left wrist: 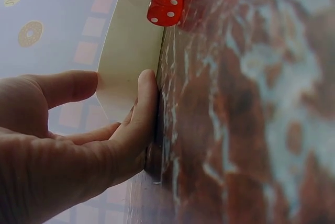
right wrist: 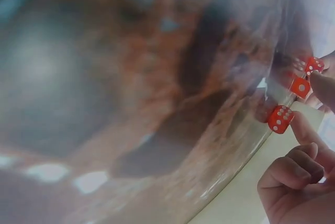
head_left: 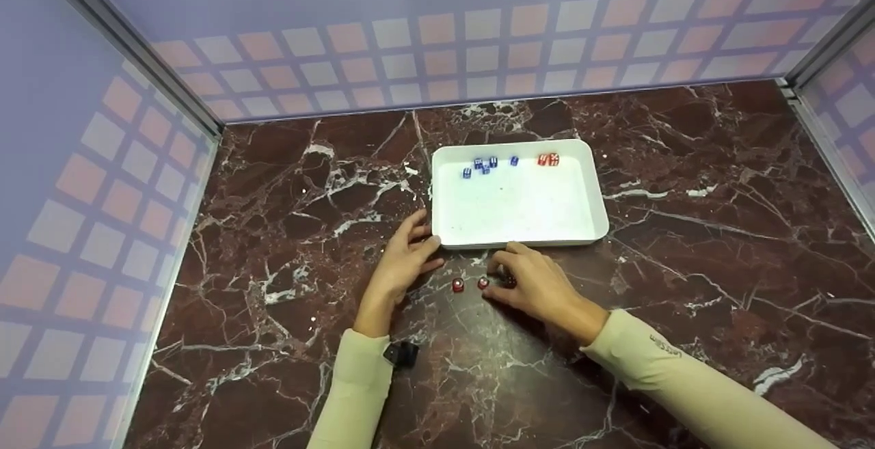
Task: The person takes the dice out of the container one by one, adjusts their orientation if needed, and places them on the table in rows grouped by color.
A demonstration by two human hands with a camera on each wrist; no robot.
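Note:
My left hand (head_left: 403,257) lies at the near left corner of a white tray (head_left: 519,230), straight fingers spread and one fingertip at its rim. My right hand (head_left: 536,281) hovers low over the table before the tray. Three red dice stand there in a row: a left die (head_left: 458,285), a middle die (head_left: 483,283) and a right die (right wrist: 281,119). In the right wrist view my right index fingertip meets the right die, while the thumb (right wrist: 324,89) overlaps the middle one. My other right fingers are bent, with nothing visible in them.
Several blue dice (head_left: 485,165) and two red dice (head_left: 548,160) lie along the tray's far side. The table (head_left: 307,182) is dark marble-patterned. Panels with pink and white squares (head_left: 389,39) border it at the back and sides.

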